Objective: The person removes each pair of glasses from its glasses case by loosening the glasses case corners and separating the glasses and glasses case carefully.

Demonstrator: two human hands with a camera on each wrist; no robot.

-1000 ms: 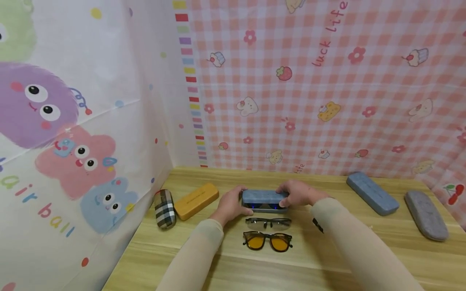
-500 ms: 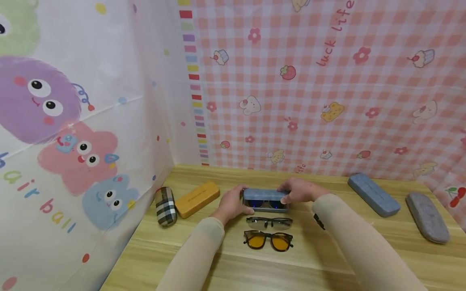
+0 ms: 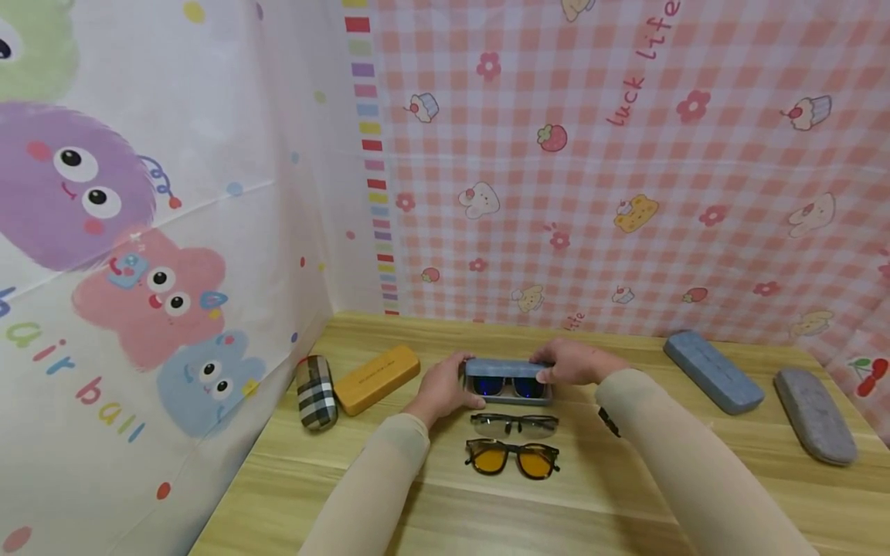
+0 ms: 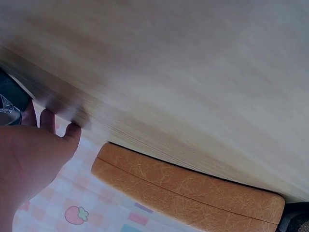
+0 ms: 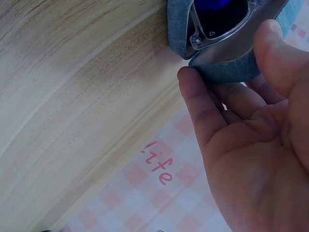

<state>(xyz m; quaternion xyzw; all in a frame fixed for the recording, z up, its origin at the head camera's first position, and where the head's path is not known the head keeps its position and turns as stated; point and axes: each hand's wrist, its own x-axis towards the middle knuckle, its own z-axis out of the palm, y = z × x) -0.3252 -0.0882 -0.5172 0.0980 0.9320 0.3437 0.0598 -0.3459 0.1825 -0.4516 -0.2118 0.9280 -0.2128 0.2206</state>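
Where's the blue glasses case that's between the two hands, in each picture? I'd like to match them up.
Head: the blue case is right of centre, below mid-height, between the left hand and right hand.
Left wrist: only a dark end of it, at the left edge, by the fingertips.
Right wrist: along the top, right of centre, partly cut off.
Shared landmark: the pink checked cloth, in all three.

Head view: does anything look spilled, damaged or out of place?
Nothing stands out: I see no spill or damage. The middle blue case is partly open, but the left hand and right hand hold it, so that seems deliberate; dark-lensed glasses sit inside.
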